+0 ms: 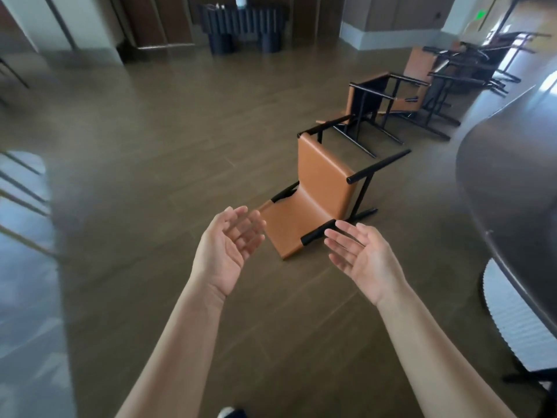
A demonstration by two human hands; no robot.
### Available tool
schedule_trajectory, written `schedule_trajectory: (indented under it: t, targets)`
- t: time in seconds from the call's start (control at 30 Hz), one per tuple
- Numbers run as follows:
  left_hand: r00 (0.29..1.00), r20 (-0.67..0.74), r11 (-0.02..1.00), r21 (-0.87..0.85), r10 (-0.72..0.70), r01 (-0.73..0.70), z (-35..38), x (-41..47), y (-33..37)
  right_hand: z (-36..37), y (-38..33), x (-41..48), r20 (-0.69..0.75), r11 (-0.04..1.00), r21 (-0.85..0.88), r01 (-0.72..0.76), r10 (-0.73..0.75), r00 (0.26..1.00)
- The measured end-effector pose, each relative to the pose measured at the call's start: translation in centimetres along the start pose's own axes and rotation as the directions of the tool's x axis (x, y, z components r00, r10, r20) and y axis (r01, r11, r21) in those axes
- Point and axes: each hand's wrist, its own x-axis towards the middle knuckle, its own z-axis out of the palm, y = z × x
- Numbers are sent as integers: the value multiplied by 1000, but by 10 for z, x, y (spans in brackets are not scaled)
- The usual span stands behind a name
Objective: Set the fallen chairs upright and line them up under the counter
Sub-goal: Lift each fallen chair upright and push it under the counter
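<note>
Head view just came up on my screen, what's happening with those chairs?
A person is reaching both bare hands, left hand and right hand, open and palms up, toward the nearest tan leather chair with a black metal frame, which lies tipped over on the wood floor. Neither hand touches it yet. A second fallen tan chair lies beyond it, with more further back. The dark curved counter runs along the right.
</note>
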Motion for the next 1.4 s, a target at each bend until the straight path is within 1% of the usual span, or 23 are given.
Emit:
schedule_trajectory:
  t: [0.13, 0.37, 0.53, 0.6, 0.73, 0.93, 1.13, 1.3, 1.4]
  targets:
    - [1000, -18, 1000, 1, -23, 23, -26, 65, 37, 48, 6, 60, -32, 1000, 25, 19, -19, 999]
    - [994, -21, 991, 78, -103, 104, -70, 182, 117, 138, 24, 156, -116, 992, 119, 39, -25, 993]
    - [989, 1, 982, 116, -149, 148, -80, 266, 151, 179, 27, 215, -180, 987, 157, 40, -11, 984]
    - [984, 26, 978, 117, -176, 172, -76, 296, 152, 186, 21, 239, -201, 982, 175, 70, -34, 979]
    - [962, 72, 947, 205, -265, 246, -50, 375, 147, 188, 5, 305, -267, 978, 175, 115, -65, 961]
    - [936, 63, 906, 281, -347, 317, -13, 487, 140, 180, -14, 409, -347, 983, 170, 65, -2, 938]
    - [926, 53, 893, 291, -373, 343, 9, 576, 152, 181, -38, 487, -400, 985, 163, 60, 10, 917]
    - [901, 36, 857, 328, -432, 398, 5, 642, 143, 178, -25, 535, -459, 979, 199, 48, 50, 887]
    - [867, 17, 812, 361, -497, 458, -9, 677, 131, 181, -3, 560, -502, 981, 193, 14, 86, 861]
